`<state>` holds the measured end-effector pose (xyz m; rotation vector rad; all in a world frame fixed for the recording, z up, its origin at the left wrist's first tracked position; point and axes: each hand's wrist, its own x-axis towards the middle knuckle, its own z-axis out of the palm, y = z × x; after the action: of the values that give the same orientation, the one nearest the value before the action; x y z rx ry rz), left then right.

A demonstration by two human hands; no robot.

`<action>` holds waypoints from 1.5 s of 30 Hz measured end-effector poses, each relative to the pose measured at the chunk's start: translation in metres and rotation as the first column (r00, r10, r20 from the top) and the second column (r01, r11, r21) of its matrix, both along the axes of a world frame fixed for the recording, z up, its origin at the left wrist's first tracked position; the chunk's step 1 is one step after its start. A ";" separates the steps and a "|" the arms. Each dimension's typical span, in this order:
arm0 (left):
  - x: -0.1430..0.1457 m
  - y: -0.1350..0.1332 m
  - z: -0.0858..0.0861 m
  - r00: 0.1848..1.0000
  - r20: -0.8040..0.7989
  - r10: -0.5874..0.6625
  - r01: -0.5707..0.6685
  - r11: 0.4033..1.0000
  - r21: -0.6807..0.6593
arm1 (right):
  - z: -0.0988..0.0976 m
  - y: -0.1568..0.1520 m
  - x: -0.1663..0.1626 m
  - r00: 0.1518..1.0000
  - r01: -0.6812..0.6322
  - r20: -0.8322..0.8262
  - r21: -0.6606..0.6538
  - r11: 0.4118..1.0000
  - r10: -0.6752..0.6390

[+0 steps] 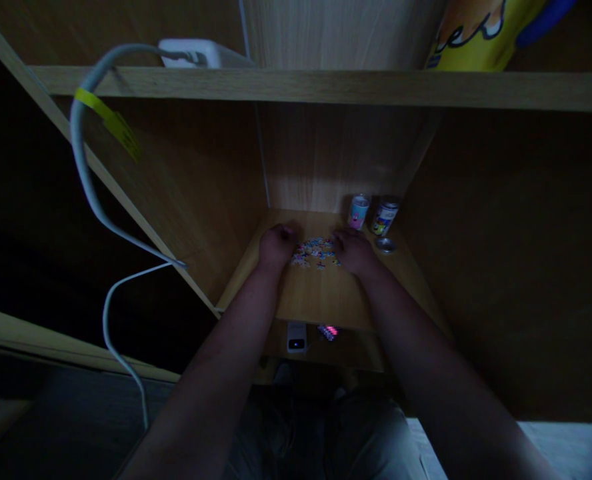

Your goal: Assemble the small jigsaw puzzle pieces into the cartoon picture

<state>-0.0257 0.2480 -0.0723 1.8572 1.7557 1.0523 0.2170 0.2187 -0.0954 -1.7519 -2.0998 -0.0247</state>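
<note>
A small pile of colourful jigsaw pieces [315, 252] lies on a wooden desk [321, 297] inside a dim wooden alcove. My left hand [276, 245] rests at the pile's left edge, fingers curled into a loose fist; what they hold, if anything, is hidden. My right hand [353, 251] lies at the pile's right edge, fingers bent down onto the pieces. Both forearms reach in from the bottom of the view.
Two small cans [359, 211] [385, 217] stand at the back right, a round metal lid [386, 245] before them. A white cable [89, 180] with a yellow tag hangs from the shelf [326, 87] above. A small lit device [296, 337] sits under the desk edge.
</note>
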 end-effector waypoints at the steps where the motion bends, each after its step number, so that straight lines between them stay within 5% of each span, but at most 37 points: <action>1: 0.000 0.000 0.000 1.000 0.001 0.000 0.000 1.000 0.001 | 0.000 0.000 0.000 1.000 -0.015 0.004 -0.004 1.000 0.016; 27: 0.001 0.001 0.000 1.000 -0.001 0.005 -0.005 1.000 0.016 | -0.005 0.008 0.002 0.997 -0.052 -0.043 0.101 0.994 0.057; 34: 0.001 -0.001 0.001 1.000 0.006 -0.004 0.004 1.000 0.022 | -0.009 0.007 -0.016 0.987 -0.159 0.011 0.058 0.986 0.158; 45: 0.001 0.000 0.000 1.000 0.010 0.009 -0.009 1.000 0.016 | 0.003 0.000 -0.006 0.993 -0.098 0.061 0.004 0.995 0.097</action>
<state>-0.0248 0.2483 -0.0721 1.8517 1.7565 1.0806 0.2110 0.2185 -0.0921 -1.6622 -2.2234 -0.0580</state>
